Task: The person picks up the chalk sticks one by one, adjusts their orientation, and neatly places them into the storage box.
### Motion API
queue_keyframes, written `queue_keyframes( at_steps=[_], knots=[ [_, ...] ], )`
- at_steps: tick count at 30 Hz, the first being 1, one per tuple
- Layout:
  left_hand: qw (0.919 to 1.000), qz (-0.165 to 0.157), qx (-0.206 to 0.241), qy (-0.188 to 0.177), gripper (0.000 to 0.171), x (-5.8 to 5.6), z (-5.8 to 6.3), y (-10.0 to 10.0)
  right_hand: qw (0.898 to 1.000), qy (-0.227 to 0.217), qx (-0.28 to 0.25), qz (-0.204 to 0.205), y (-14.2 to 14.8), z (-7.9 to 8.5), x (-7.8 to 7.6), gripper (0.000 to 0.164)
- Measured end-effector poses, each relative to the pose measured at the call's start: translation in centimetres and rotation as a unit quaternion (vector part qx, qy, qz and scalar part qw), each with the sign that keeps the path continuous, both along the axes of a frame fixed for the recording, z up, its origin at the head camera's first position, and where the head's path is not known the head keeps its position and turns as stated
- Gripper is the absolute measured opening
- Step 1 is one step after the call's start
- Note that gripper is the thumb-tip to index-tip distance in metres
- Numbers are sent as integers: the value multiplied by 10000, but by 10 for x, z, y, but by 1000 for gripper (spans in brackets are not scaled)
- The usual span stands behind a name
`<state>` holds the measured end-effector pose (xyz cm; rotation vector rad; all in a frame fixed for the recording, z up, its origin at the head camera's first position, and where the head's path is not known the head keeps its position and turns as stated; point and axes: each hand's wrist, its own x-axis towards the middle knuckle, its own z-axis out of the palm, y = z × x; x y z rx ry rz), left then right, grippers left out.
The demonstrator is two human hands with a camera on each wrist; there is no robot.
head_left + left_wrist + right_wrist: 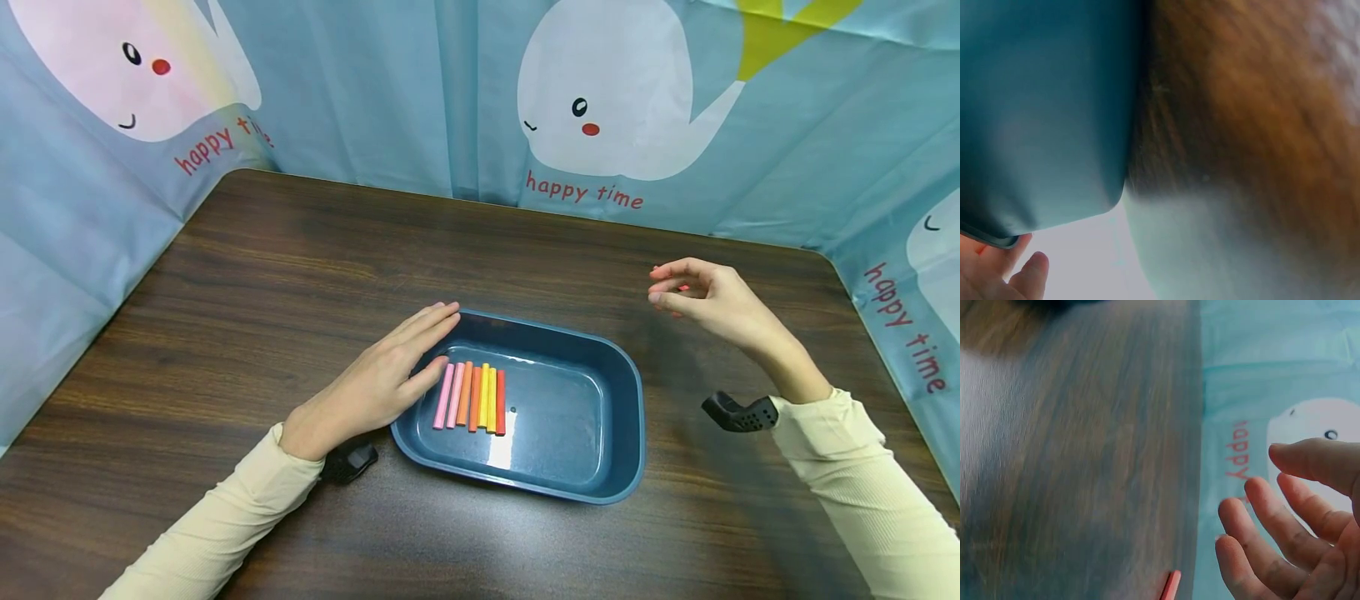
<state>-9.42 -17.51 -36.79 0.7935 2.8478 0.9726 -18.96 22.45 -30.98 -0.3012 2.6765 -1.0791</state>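
Observation:
A dark blue plastic tray point(636, 400) stands on the table. Inside it, at the left, a row of chalk sticks point(466, 396) lies side by side: pink, orange, yellow and one red. My left hand point(378, 379) rests at the tray's left rim with fingers extended; in the left wrist view, its fingertips are beside the tray's outer corner. To the tray's right and behind it, my right hand point(716, 304) hovers with loosely bent, spread fingers and holds nothing. Bits of red show around its fingers, and in the right wrist view a red stick point(1171, 585) lies near the table's edge.
The dark wood-grain table point(300, 250) reaches back to a light blue curtain point(390, 92) printed with whales and red lettering. Black wrist straps point(738, 412) hang below both wrists. Cream sleeves point(225, 508) cover the forearms.

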Motion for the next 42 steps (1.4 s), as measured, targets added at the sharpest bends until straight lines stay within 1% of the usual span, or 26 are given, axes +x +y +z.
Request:
queue_keyframes(
  at_steps=[5,12,16,22,28,34,42],
  knots=[
    [9999,-3,103,-59,60,0,0,0,9996,200,201,-31,8,-4,-7,34],
    [9997,-1,247,-57,61,0,0,0,9979,209,584,-205,19,-7,-15,43],
    [9995,11,308,-71,61,0,-1,0,9969,257,713,-233,23,-8,-19,44],
    [9994,36,332,-33,61,0,-2,0,9957,416,808,-188,26,-11,-23,41],
    [9992,42,373,-106,64,0,-1,0,9910,616,1181,-130,30,-17,-31,40],
    [9992,47,395,-82,64,0,-1,0,9888,621,1355,-89,32,-25,-39,38],
    [9992,54,390,-48,63,0,-2,0,9865,516,1548,120,32,-32,-49,42]
  ],
)
